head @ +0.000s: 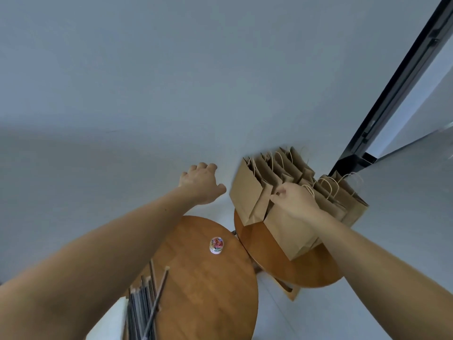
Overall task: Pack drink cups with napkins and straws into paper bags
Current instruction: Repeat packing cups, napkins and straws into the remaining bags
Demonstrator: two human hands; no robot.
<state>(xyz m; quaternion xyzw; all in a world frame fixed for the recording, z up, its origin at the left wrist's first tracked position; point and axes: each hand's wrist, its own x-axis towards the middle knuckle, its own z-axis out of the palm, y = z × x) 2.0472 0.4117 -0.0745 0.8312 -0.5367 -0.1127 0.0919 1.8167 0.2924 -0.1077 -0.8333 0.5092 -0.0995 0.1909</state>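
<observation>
Under the right hand point(296, 200), the nearest bag point(286, 231) stood upright, long axis vertical, mouth & twine handles up; fingers pinched its top edge. Behind & to both sides of that hand, more paper bags point(247, 192) stood packed in rows on a round wooden stool point(306, 273); contents couldn't be seen. The left hand point(201, 185) hung just left of the bags, fingers loosely bent, holding nothing. Below it, a 2nd round table point(208, 290) carried a small jar of coloured clips point(216, 245). By its forearm, dark straws point(144, 305) stuck up.
</observation>
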